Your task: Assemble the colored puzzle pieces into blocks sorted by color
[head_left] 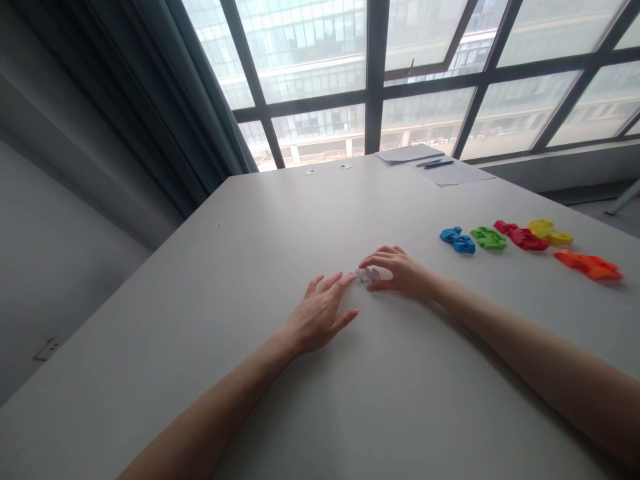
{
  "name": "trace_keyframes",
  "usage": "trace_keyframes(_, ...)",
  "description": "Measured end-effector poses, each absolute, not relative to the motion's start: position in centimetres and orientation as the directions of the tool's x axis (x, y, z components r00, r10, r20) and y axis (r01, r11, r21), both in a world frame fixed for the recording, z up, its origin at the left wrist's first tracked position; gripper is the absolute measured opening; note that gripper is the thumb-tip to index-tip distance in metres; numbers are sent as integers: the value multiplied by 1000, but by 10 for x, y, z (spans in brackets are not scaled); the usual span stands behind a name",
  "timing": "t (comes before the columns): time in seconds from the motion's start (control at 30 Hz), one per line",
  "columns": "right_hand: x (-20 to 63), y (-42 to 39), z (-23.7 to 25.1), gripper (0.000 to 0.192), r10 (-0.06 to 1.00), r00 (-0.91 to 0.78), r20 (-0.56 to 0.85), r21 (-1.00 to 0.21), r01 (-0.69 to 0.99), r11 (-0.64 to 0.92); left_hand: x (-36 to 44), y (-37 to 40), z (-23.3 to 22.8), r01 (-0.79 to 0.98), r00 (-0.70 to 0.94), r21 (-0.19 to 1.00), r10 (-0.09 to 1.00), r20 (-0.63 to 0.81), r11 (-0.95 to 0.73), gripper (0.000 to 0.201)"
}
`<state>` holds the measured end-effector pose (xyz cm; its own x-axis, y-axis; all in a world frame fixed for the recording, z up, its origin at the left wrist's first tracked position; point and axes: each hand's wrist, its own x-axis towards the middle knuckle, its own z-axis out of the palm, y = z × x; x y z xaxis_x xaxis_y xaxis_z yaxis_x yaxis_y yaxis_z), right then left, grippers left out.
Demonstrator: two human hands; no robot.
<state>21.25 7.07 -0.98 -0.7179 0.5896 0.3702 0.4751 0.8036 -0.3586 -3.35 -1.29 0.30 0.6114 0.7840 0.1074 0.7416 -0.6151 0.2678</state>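
Observation:
A small white plastic piece (367,274) lies on the white table (250,267) near the middle. My right hand (400,270) curls over it, fingers and thumb closed on its right end. My left hand (320,313) rests flat on the table with fingers spread, its fingertips touching the piece's left end. To the right, a row of similar coloured pieces lies on the table: blue (457,240), green (489,238), red (521,235), yellow (549,231) and orange (591,265).
Sheets of paper (453,172) with a blue pen (439,164) lie at the far edge by the window. Two small white discs (311,172) sit nearby. A dark curtain (150,120) hangs at the left.

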Motion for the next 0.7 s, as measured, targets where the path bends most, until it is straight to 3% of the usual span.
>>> trace_keyframes(0.3, 215, 71, -7, 46, 626, -657, 420, -362, 511, 779, -32, -12, 6, 753, 607, 272, 792, 63, -599, 63)
trace_keyframes(0.53, 235, 90, -12, 25, 785, -337, 520, -424, 696, 579, -35, -13, 5, 719, 622, 307, 774, 119, -624, 58)
trace_keyframes(0.7, 236, 95, -22, 18, 812, -316, 490, -381, 760, 526, -35, -14, 3, 715, 606, 320, 779, 161, -622, 54)
